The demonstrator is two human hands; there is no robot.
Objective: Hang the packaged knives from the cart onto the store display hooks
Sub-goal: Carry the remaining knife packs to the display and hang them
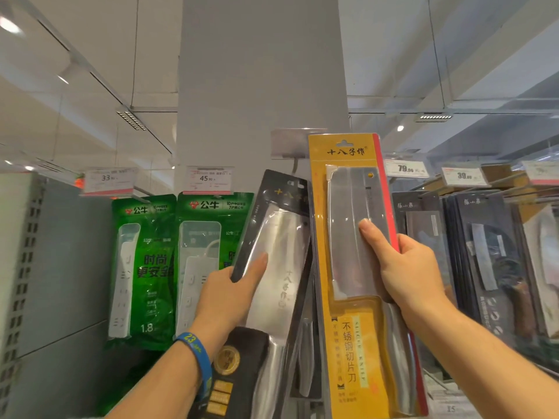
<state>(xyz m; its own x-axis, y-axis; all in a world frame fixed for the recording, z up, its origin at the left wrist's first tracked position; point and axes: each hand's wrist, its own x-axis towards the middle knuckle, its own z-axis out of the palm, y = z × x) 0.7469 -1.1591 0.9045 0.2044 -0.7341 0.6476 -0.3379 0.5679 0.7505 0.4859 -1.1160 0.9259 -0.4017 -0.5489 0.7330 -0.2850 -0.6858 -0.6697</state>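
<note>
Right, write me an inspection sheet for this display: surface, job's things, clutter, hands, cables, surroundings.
Surface: grey pegboard panel at left, grey pillar behind, one display hook under a clear tag holder.
Job's things: yellow knife pack upright, its top beside the hook; black knife pack tilted left of it.
Clutter: green power-strip packs hanging left; dark knife packs hanging right.
Hands: left hand grips the black pack; right hand grips the yellow pack.
Cables: thin wires hang from the ceiling.
Surroundings: price tags, ceiling lights.
</note>
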